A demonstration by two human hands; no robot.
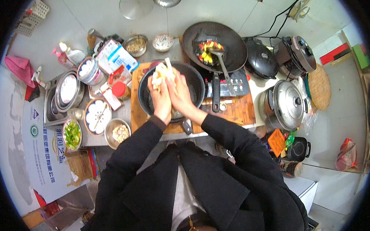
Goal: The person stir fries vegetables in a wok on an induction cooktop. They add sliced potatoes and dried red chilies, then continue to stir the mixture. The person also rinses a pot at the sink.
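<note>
My left hand [160, 101] and my right hand [182, 95] are pressed together around a bundle of pale cut strips [164, 75], possibly a vegetable. Both are above a dark, deep pan [198, 84], whose interior they partly hide. That pan rests on a wooden board [136, 95]. To its right, a black wok [236, 48] sits over an induction cooker [241, 83]. Chopped red and yellow pieces [206, 57] lie in the wok, with a metal spatula [224, 66] leaning there.
At left stand a bowl of chopped green vegetables [72, 135], a metal bowl of pale pieces [120, 133], a patterned plate [96, 118] and a red-lidded jar [120, 89]. The wok handle [216, 93] points towards me. A lidded steel pot [287, 105] stands at right.
</note>
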